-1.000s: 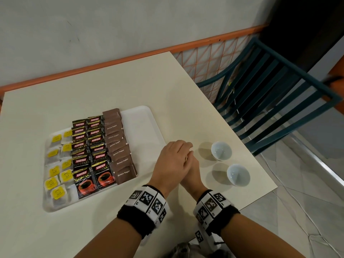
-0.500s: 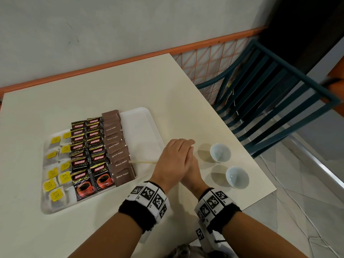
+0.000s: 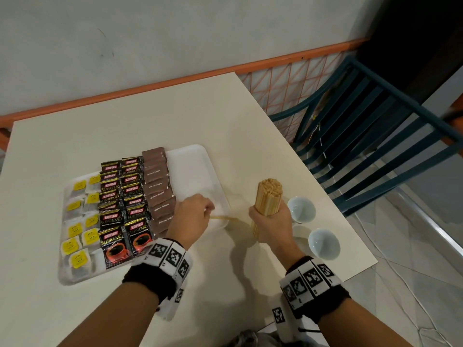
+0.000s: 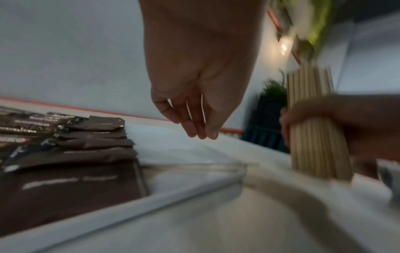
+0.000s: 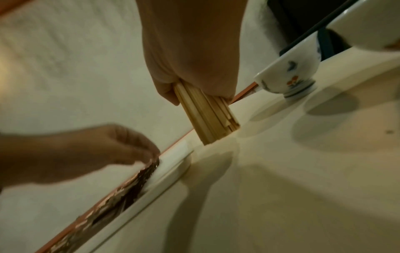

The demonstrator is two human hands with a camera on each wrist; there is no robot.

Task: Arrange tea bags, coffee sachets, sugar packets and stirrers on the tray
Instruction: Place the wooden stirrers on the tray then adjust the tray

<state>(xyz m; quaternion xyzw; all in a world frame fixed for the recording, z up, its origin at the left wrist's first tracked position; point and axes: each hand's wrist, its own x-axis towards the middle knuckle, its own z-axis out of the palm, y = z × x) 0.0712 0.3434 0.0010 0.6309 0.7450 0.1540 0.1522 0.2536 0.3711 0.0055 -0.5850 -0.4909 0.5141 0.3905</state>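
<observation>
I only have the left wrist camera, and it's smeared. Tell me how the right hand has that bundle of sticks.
Observer: In the head view the right hand grips the bundle of stirrers around its middle. The bundle stands upright, and its lower end appears to rest on the table.
Operator: Report what stands beyond that hand.
Observer: Two white cups stand on the table to its right. The right wrist view shows a flower pattern on one.
Operator: Give me the tray's far left side.
Observer: Tea bags with yellow tags fill two columns of the tray there, left of the coffee sachets.
</observation>
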